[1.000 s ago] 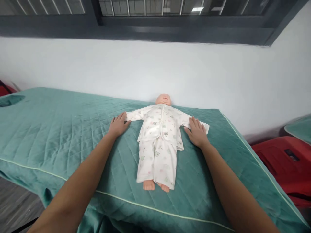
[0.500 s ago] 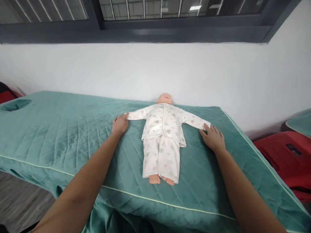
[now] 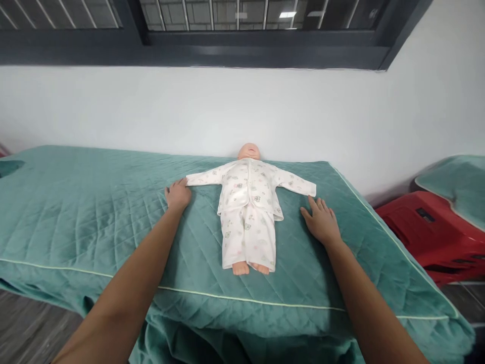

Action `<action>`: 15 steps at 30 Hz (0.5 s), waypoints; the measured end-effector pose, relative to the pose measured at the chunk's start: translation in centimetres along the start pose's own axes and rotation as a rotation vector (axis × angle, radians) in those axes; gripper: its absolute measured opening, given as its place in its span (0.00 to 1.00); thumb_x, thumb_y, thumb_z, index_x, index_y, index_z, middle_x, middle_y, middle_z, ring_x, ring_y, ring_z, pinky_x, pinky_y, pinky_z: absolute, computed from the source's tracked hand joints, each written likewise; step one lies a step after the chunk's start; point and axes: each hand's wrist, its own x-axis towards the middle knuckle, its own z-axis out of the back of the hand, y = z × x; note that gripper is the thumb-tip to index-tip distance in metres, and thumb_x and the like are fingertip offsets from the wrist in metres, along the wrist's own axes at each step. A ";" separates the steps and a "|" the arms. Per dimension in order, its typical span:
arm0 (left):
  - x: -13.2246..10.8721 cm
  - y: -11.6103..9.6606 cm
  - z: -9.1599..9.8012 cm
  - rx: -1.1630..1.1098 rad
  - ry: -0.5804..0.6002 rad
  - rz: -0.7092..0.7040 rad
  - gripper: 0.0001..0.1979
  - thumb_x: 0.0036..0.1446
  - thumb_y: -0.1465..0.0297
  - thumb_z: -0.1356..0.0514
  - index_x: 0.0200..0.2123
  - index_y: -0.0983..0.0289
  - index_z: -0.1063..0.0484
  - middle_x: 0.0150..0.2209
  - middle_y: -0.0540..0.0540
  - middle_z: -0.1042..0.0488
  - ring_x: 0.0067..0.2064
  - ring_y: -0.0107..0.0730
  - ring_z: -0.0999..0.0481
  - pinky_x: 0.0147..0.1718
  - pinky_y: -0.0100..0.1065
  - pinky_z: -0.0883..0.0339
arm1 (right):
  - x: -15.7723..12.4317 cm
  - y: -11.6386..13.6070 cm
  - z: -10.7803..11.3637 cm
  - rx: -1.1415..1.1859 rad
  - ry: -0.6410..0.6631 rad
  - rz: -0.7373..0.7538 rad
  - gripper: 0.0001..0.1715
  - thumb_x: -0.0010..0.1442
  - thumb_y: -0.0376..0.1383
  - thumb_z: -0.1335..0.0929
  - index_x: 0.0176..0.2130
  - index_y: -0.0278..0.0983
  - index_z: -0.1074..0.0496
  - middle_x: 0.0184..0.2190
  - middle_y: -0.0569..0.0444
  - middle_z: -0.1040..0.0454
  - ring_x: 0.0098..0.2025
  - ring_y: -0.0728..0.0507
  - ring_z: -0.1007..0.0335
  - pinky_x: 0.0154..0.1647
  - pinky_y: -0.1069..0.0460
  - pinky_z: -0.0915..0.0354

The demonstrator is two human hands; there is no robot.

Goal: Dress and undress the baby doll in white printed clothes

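A baby doll [image 3: 249, 207] in a white printed top and trousers lies on its back on the green quilted bed cover [image 3: 94, 212], head toward the wall, arms spread, bare feet toward me. My left hand [image 3: 177, 194] rests on the cover with its fingertips at the cuff of the doll's left-side sleeve; the fingers are curled and I cannot tell whether they grip the cuff. My right hand [image 3: 321, 221] lies flat and open on the cover, just below the right-side sleeve and apart from it.
The bed stands against a white wall [image 3: 227, 111] under a dark window frame. A red plastic object [image 3: 435, 235] sits on the floor to the right, with another green-covered surface [image 3: 454, 182] behind it. The bed's front edge hangs over a grey floor.
My right hand has slid off the doll's sleeve, outward and then back toward me onto the bare cover. My left hand has stayed at the other cuff. The view shifted slightly right.
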 end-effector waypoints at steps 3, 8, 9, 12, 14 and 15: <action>-0.8 0.1 0.4 -0.031 -0.022 0.023 0.25 0.62 0.74 0.50 0.62 0.67 0.33 0.66 0.67 0.36 0.67 0.56 0.38 0.67 0.62 0.54 | -3.6 1.4 0.1 0.085 -0.044 0.132 0.35 0.70 0.45 0.43 0.70 0.31 0.45 0.69 0.38 0.43 0.72 0.33 0.50 0.69 0.36 0.48; -5.0 -0.7 1.5 -0.168 -0.072 -0.052 0.27 0.60 0.75 0.48 0.63 0.73 0.38 0.67 0.68 0.38 0.68 0.52 0.39 0.66 0.50 0.44 | -7.7 3.4 0.5 0.364 -0.007 0.319 0.36 0.68 0.42 0.39 0.71 0.40 0.47 0.66 0.46 0.35 0.66 0.37 0.37 0.65 0.39 0.39; -6.3 -1.0 1.6 -0.190 -0.055 -0.083 0.26 0.60 0.76 0.48 0.62 0.72 0.37 0.65 0.66 0.35 0.66 0.49 0.36 0.65 0.46 0.42 | -8.0 3.8 0.6 0.395 0.001 0.318 0.36 0.67 0.42 0.38 0.71 0.40 0.47 0.65 0.46 0.34 0.65 0.38 0.36 0.65 0.39 0.38; -10.6 -2.0 1.6 -0.302 -0.010 -0.225 0.24 0.61 0.75 0.49 0.60 0.71 0.35 0.59 0.62 0.28 0.59 0.42 0.28 0.61 0.40 0.36 | -8.3 4.5 0.7 0.450 0.003 0.330 0.35 0.65 0.39 0.36 0.69 0.41 0.42 0.64 0.47 0.32 0.65 0.38 0.36 0.65 0.38 0.39; -13.3 -2.6 1.6 -0.370 0.034 -0.395 0.22 0.61 0.74 0.49 0.58 0.67 0.33 0.58 0.60 0.28 0.58 0.41 0.28 0.60 0.41 0.36 | -8.3 4.7 0.7 0.480 -0.004 0.336 0.30 0.64 0.38 0.36 0.64 0.41 0.35 0.62 0.48 0.29 0.64 0.38 0.35 0.66 0.37 0.41; -14.5 -2.8 1.7 -0.380 0.065 -0.467 0.20 0.61 0.74 0.49 0.56 0.64 0.31 0.56 0.59 0.27 0.57 0.41 0.28 0.59 0.42 0.36 | -8.4 4.8 0.8 0.508 -0.011 0.323 0.26 0.65 0.38 0.36 0.61 0.41 0.31 0.60 0.48 0.28 0.64 0.38 0.34 0.66 0.37 0.41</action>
